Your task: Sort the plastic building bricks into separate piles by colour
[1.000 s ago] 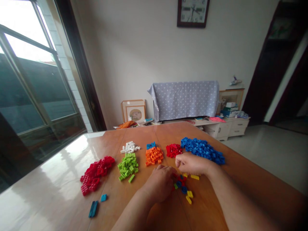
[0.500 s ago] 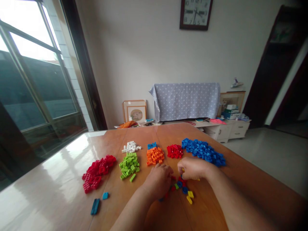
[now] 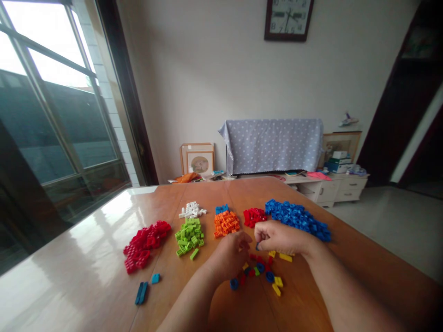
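Note:
My right hand [image 3: 277, 237] pinches a small dark blue toy brick [image 3: 257, 246], mostly covered by the fingers. Close by on its left, my left hand [image 3: 232, 254] hovers with loosely curled fingers, the tips apart and nothing visible in them. Below both hands lies a loose mix of small toy bricks: blue round pieces [image 3: 269, 276], a yellow brick [image 3: 276, 289], red bits and a green one [image 3: 256, 271]. A longer yellow brick [image 3: 285, 257] lies beneath my right wrist.
Sorted piles stand around the wooden table [image 3: 187, 295]: dark red [image 3: 145, 244], white [image 3: 192, 210], lime green [image 3: 188, 236], orange [image 3: 226, 223], bright red [image 3: 254, 216] and blue [image 3: 297, 219]. Teal pieces [image 3: 141, 293] lie at the left. A cloth-draped object [image 3: 273, 145] stands behind.
My right hand has lifted slightly off the mixed bricks and now shows a dark blue brick in its pinch. My left hand has drawn back a little, uncovering more pieces. The view has shifted slightly.

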A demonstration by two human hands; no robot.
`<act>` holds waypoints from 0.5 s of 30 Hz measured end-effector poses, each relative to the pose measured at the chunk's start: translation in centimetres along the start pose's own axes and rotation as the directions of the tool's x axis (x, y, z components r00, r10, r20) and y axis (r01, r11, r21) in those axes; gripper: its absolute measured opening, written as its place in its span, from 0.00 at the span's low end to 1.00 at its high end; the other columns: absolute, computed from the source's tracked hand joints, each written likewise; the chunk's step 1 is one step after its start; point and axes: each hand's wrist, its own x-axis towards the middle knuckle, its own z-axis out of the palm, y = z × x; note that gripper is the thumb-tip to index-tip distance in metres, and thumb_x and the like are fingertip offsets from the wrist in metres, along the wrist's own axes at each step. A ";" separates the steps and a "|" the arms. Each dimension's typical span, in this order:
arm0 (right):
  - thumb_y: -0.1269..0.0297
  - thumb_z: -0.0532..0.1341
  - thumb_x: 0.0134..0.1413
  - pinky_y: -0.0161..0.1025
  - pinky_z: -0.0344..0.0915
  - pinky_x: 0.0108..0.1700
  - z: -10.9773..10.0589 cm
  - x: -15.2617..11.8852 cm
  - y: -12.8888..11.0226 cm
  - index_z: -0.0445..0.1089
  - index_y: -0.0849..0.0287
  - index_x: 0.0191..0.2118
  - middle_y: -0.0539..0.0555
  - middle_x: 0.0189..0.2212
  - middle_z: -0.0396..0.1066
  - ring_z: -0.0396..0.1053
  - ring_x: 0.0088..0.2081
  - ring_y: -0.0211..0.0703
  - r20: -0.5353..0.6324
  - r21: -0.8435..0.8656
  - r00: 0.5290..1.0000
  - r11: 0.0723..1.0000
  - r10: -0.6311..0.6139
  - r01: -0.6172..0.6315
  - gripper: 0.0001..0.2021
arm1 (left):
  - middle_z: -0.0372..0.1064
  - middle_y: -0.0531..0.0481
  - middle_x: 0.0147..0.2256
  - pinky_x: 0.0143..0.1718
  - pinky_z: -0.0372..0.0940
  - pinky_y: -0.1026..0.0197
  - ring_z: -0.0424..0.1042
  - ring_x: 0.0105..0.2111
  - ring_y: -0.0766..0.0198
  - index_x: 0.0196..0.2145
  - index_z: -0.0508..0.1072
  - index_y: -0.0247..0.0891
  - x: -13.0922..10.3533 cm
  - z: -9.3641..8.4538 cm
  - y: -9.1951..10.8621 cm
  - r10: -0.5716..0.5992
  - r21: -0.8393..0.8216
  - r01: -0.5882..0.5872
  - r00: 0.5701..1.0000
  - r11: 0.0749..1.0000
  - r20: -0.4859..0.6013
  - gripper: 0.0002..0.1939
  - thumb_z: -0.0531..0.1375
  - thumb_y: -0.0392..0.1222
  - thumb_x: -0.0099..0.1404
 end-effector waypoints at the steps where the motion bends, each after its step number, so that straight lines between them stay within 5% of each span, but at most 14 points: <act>1: 0.69 0.63 0.48 0.29 0.57 0.27 0.0 0.0 -0.2 0.69 0.59 0.34 0.46 0.27 0.67 0.65 0.29 0.34 -0.023 0.054 1.000 0.998 -0.017 0.018 0.06 | 0.73 0.47 0.38 0.34 0.64 0.65 0.72 0.35 0.64 0.45 0.73 0.34 0.1 0.1 0.0 -0.021 -0.068 0.021 1.000 0.997 0.005 0.19 0.54 0.28 0.56; 8: 0.66 0.63 0.50 0.32 0.65 0.30 0.1 0.0 -1.2 0.68 0.59 0.37 0.47 0.26 0.70 0.68 0.27 0.36 0.021 0.357 0.999 0.934 -0.031 0.022 0.07 | 0.70 0.50 0.32 0.26 0.57 0.68 0.65 0.27 0.70 0.39 0.72 0.32 0.4 0.1 0.0 -0.022 -0.364 0.046 0.997 0.930 0.070 0.10 0.60 0.39 0.61; 15: 0.63 0.65 0.50 0.32 0.67 0.32 0.2 0.1 -1.9 0.68 0.59 0.37 0.47 0.26 0.71 0.70 0.28 0.36 0.023 0.426 0.999 0.905 -0.034 0.021 0.10 | 0.67 0.51 0.29 0.29 0.55 0.67 0.61 0.27 0.70 0.34 0.71 0.32 0.4 -0.1 0.6 -0.014 -0.391 0.008 1.000 0.920 -0.013 0.10 0.62 0.44 0.61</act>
